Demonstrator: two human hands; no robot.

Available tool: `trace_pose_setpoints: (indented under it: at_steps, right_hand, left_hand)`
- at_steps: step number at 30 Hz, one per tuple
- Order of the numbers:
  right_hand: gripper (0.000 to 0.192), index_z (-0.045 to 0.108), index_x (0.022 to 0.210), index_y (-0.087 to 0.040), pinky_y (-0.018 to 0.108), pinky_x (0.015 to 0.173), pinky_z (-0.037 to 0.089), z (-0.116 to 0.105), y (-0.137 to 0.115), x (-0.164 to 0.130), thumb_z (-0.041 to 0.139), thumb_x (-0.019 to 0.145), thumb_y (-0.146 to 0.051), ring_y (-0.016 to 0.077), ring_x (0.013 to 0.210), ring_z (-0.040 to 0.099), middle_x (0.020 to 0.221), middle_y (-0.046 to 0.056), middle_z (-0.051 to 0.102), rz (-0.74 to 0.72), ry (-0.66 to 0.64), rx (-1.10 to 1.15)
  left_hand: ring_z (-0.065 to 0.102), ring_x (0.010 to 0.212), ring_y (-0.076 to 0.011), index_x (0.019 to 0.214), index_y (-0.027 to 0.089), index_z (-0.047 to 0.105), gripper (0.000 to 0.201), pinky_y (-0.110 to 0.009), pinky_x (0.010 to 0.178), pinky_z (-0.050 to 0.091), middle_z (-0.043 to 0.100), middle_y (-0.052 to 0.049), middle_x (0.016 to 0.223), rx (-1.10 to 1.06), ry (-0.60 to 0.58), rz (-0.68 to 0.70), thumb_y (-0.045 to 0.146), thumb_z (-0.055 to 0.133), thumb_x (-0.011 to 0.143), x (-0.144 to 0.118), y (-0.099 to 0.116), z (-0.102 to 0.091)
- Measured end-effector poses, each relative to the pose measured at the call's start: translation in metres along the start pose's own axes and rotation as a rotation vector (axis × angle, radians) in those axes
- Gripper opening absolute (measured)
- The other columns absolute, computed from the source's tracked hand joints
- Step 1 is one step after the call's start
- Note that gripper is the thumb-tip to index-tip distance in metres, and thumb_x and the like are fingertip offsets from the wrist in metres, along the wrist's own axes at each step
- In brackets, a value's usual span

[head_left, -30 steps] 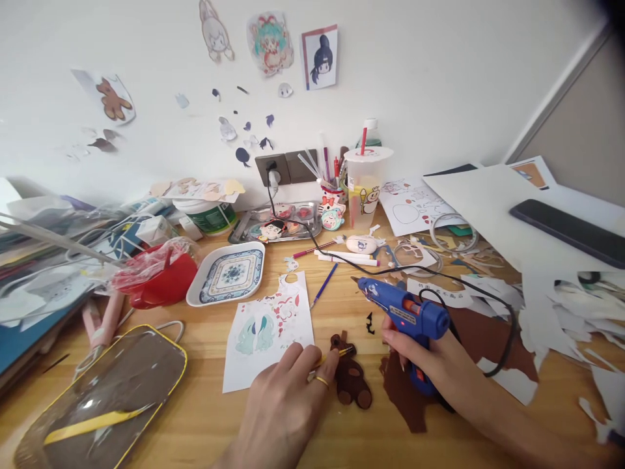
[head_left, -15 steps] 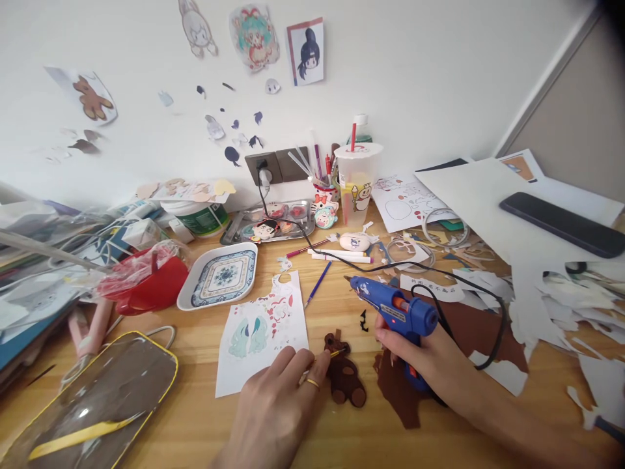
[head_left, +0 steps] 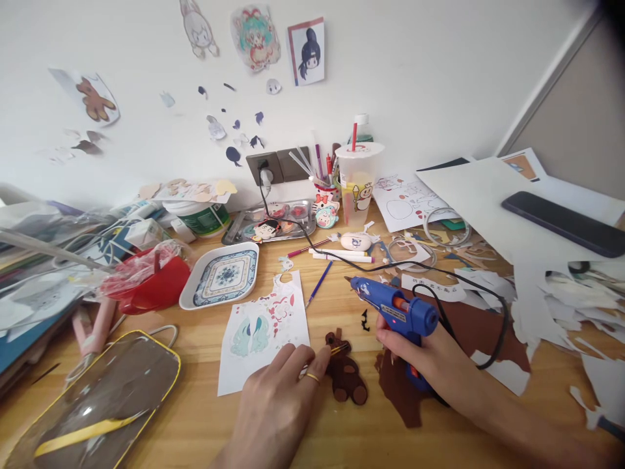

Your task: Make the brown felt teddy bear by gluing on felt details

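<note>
Right hand [head_left: 430,361] wrapped round the grip of a blue glue gun [head_left: 393,309], nozzle aimed toward 10 o'clock, well off the wood; black cord [head_left: 488,312] looping away at 3 o'clock and back up to the wall socket [head_left: 266,170] at 12. Left hand [head_left: 278,397] flat-ish on the desk [head_left: 195,417], fingers pressed together, tips pinching a thin yellow stick [head_left: 336,352] whose point lands on the head of a brown bear cutout [head_left: 346,378]; gold ring [head_left: 312,377] showing on one finger. Bear lying flat at dead centre, between both hands, just beside the left fingertips at their 3 o'clock; torn brown sheet [head_left: 405,397] right next to it, under the gun hand. Printed paper [head_left: 263,329] at 11 o'clock of the left hand, partly tucked under the fingers; tiny black scrap [head_left: 364,320] at 1 o'clock of the bear. Blue-patterned dish [head_left: 222,277] further out at 10, red bag [head_left: 146,283] beyond that; yellow-rimmed pouch [head_left: 97,397] down at 8. Cup with a red straw [head_left: 359,185] up at 12; paper scraps [head_left: 561,293] piled at 3; dark phone [head_left: 561,221] at 2.
</note>
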State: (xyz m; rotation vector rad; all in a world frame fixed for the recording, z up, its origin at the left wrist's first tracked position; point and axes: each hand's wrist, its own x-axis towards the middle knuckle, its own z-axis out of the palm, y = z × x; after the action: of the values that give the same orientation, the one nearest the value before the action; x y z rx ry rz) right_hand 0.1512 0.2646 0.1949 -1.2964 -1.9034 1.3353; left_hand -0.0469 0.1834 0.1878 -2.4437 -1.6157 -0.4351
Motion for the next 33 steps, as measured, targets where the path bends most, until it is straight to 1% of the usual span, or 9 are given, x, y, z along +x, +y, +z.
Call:
trace_pose_setpoints:
  at_steps: [8,11,14,17,22,24,27,33]
  right_hand:
    - [0.020,0.052,0.077,-0.019,0.024,0.051,0.037,0.000,0.002,0.000,0.043,0.081,-0.036,0.0134,0.059,0.042,0.068,0.000,0.050,0.007,-0.022,0.022]
    - [0.020,0.052,0.078,-0.019,0.023,0.048,0.037,0.000,0.001,0.000,0.044,0.080,-0.036,0.0130,0.058,0.042,0.070,0.000,0.050,0.024,-0.028,0.032]
    - [0.020,0.051,0.078,-0.019,0.023,0.049,0.037,0.000,0.001,0.000,0.043,0.081,-0.036,0.0127,0.058,0.041,0.071,0.000,0.049,0.023,-0.032,0.025]
    - [0.019,0.049,0.077,-0.019,0.024,0.051,0.037,0.000,0.001,0.000,0.042,0.082,-0.036,0.0128,0.059,0.041,0.071,0.000,0.049,0.014,-0.029,0.022]
    - [0.019,0.050,0.076,-0.019,0.025,0.053,0.038,-0.001,0.000,0.000,0.043,0.081,-0.036,0.0134,0.059,0.043,0.069,0.000,0.050,0.011,-0.019,0.002]
    - [0.019,0.050,0.077,-0.019,0.025,0.053,0.038,-0.001,0.001,0.000,0.043,0.081,-0.036,0.0136,0.060,0.044,0.070,0.000,0.051,0.004,-0.017,0.010]
    - [0.019,0.050,0.077,-0.019,0.025,0.053,0.038,0.000,0.002,0.000,0.043,0.081,-0.036,0.0140,0.060,0.046,0.070,0.001,0.052,0.006,-0.022,0.029]
    - [0.016,0.049,0.078,-0.019,0.027,0.061,0.042,-0.002,0.001,-0.002,0.046,0.080,-0.035,0.0139,0.061,0.049,0.071,-0.001,0.052,0.015,-0.033,0.056]
  left_hand:
    - [0.058,0.060,-0.0142,0.100,0.013,0.058,0.042,-0.022,0.046,0.050,0.062,-0.005,0.069,0.013,-0.023,-0.017,0.020,0.017,0.091,0.002,0.002,0.001]
    - [0.058,0.062,-0.0147,0.103,0.015,0.057,0.038,-0.022,0.047,0.050,0.062,-0.005,0.072,-0.003,-0.037,-0.032,0.019,0.021,0.090,-0.001,0.001,0.003]
    - [0.058,0.064,-0.0139,0.106,0.016,0.055,0.033,-0.021,0.048,0.048,0.061,-0.004,0.073,-0.034,-0.031,-0.061,0.018,0.027,0.089,-0.003,0.000,0.004]
    - [0.057,0.061,-0.0131,0.103,0.018,0.057,0.029,-0.020,0.049,0.047,0.060,-0.003,0.069,-0.051,0.003,-0.086,0.014,0.033,0.086,-0.003,-0.001,0.004]
    - [0.056,0.060,-0.0132,0.100,0.019,0.058,0.028,-0.020,0.048,0.046,0.060,-0.003,0.069,-0.078,-0.008,-0.078,0.012,0.037,0.083,-0.003,0.001,0.004]
    - [0.056,0.060,-0.0126,0.099,0.019,0.058,0.027,-0.020,0.048,0.045,0.060,-0.002,0.068,-0.075,0.008,-0.085,0.011,0.038,0.083,-0.004,0.000,0.004]
    - [0.055,0.059,-0.0113,0.098,0.021,0.059,0.026,-0.019,0.050,0.045,0.059,-0.001,0.066,-0.070,0.038,-0.089,0.011,0.040,0.082,-0.004,-0.003,0.001]
    - [0.056,0.059,-0.0100,0.093,0.022,0.062,0.025,-0.018,0.051,0.045,0.060,-0.001,0.068,-0.065,-0.008,-0.061,0.014,0.041,0.083,-0.005,-0.012,-0.013]
